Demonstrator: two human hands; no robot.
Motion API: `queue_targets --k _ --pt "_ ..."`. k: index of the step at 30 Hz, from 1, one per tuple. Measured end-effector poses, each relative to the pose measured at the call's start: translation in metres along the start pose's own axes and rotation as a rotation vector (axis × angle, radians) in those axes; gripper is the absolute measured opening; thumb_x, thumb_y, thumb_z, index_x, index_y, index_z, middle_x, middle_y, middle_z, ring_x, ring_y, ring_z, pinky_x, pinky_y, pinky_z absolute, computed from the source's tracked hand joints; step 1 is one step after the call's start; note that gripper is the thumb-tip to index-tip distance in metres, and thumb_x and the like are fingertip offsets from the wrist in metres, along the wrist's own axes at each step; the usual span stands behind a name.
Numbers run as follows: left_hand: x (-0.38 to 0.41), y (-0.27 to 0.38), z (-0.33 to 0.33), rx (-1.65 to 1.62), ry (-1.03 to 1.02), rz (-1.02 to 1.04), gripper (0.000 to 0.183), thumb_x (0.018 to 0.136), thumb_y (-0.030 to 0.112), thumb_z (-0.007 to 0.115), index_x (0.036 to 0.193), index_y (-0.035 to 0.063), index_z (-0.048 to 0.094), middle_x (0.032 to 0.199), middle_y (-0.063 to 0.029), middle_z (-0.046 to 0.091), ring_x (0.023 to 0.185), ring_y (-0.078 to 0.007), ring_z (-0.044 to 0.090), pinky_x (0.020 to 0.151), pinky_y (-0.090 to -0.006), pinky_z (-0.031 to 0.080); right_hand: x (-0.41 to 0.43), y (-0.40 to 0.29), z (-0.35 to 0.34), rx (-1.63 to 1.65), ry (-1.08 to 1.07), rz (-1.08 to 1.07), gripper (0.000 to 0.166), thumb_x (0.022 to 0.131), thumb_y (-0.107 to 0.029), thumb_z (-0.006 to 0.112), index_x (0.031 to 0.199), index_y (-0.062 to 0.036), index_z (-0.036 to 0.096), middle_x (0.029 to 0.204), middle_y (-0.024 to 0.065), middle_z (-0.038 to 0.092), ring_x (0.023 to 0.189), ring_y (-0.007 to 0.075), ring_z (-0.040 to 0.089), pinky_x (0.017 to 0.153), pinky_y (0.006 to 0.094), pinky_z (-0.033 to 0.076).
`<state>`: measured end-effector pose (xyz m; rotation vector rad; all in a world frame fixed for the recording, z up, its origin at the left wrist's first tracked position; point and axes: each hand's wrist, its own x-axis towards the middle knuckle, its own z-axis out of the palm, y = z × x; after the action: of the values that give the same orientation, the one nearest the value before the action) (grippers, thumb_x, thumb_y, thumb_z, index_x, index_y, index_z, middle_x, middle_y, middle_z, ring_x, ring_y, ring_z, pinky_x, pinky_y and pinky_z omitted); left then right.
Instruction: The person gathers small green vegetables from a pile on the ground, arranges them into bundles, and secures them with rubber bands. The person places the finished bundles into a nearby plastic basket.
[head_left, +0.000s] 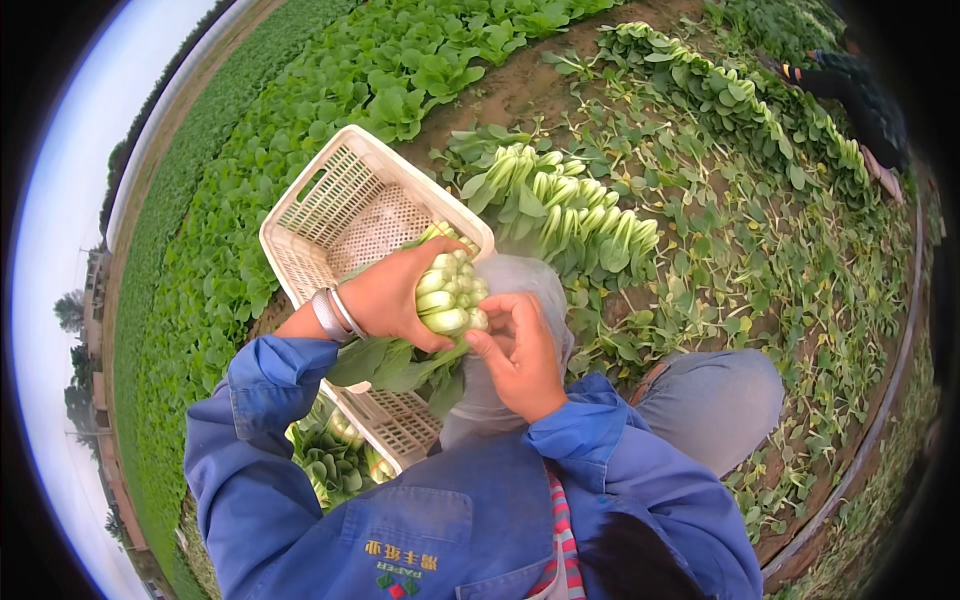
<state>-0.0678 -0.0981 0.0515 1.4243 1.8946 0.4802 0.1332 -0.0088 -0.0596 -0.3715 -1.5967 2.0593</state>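
Observation:
My left hand (401, 292) is wrapped around a bundle of bok choy (452, 294), its pale stem ends facing up and its leaves hanging below. My right hand (519, 349) touches the near right side of the bundle with thumb and index finger close together; whether it pinches a stalk I cannot tell. Just beyond the bundle stands a cream plastic crate (442, 196), mostly bare inside, with some bok choy at its near side partly hidden by my left hand. A row of cut bok choy (566, 199) lies on the ground to the right of the crate.
Another plastic crate (397, 424) with bok choy (337, 454) sits by my left side. Leafy crops (337, 97) grow beyond the crates. Loose leaves (697, 277) litter the soil. Further off are a long row of cut bok choy (720, 90) and another person's legs (844, 86). A hose-like line (877, 427) curves along the right.

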Motion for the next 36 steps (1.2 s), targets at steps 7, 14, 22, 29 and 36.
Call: queue_targets --k 7,14,22,29,36 --pt "-0.006 0.024 0.067 0.177 0.413 0.064 0.107 0.059 0.02 0.1 0.148 0.0027 0.044 0.13 -0.0178 0.064 0.119 -0.0322 0.066 0.102 -0.0408 0.053 -0.006 0.008 -0.041 -0.123 -0.092 -0.244 0.033 0.087 -0.002 0.08 0.115 -0.0045 0.063 0.116 0.0117 0.058 0.098 0.0266 0.069 0.086 0.0358 0.062" --pt "-0.026 0.027 0.116 -0.029 0.682 -0.09 0.09 0.068 0.005 0.09 0.148 0.0028 0.048 0.138 -0.0131 0.061 0.121 -0.0264 0.063 0.108 -0.0378 0.049 -0.049 -0.081 -0.212 -0.593 0.316 -0.393 0.008 0.094 -0.003 0.076 0.1 -0.0027 0.071 0.086 0.0082 0.069 0.079 0.0185 0.069 0.071 0.0296 0.054" --pt "-0.004 0.011 0.09 -0.027 0.511 -0.173 0.102 0.069 0.014 0.09 0.155 0.0012 0.037 0.144 -0.0136 0.057 0.13 -0.0263 0.058 0.115 -0.0398 0.043 -0.259 0.192 -0.487 -1.299 0.636 0.663 0.018 0.085 -0.01 0.078 0.103 -0.0119 0.077 0.103 0.0149 0.071 0.093 0.0367 0.071 0.088 0.046 0.058" --pt "0.003 0.027 0.112 0.02 0.638 -0.186 0.114 0.069 0.01 0.091 0.164 0.0036 0.027 0.145 -0.0159 0.056 0.132 -0.0278 0.057 0.116 -0.0408 0.043 -0.247 0.203 -0.494 -1.279 0.552 0.745 0.006 0.084 -0.009 0.076 0.088 -0.0094 0.071 0.1 0.0154 0.067 0.095 0.0406 0.07 0.085 0.0502 0.056" --pt "0.017 0.05 0.119 0.076 0.606 -0.108 0.121 0.067 0.008 0.092 0.165 0.0017 0.022 0.141 -0.0165 0.059 0.124 -0.0293 0.062 0.11 -0.0409 0.048 -0.204 0.139 -0.483 -0.999 0.724 0.466 0.008 0.085 -0.008 0.078 0.091 -0.0066 0.072 0.086 0.0089 0.073 0.072 0.0209 0.071 0.072 0.0358 0.059"
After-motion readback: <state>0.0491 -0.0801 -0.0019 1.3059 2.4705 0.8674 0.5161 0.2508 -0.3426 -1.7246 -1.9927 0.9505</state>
